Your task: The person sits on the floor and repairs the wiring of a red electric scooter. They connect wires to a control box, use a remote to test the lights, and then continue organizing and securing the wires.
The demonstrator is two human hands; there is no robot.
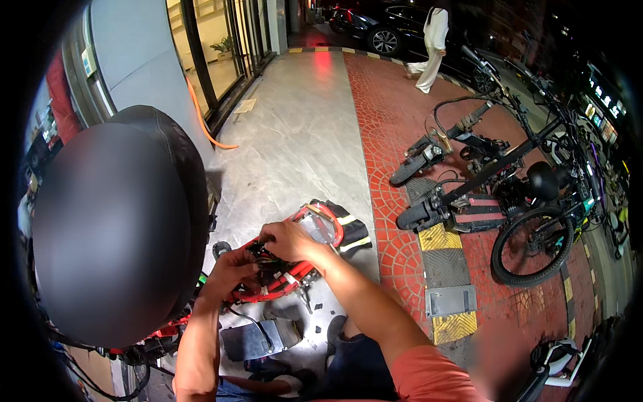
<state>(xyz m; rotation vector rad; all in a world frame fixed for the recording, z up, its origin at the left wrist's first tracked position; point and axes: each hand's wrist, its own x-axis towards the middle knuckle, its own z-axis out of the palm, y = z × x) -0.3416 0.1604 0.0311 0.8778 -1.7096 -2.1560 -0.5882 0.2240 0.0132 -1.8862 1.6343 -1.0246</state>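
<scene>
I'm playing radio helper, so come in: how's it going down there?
Left hand at dark wiring in red frame. Right hand bent over frame, covering part of it. Grey box on floor, apart from both hands.

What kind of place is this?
Looks like an outdoor pavement at night beside a glass-fronted building, possibly a shop. Clues: the lit interior behind the glass front, scooters standing on red patterned paving, and a black car just beyond the striped curb.
</scene>
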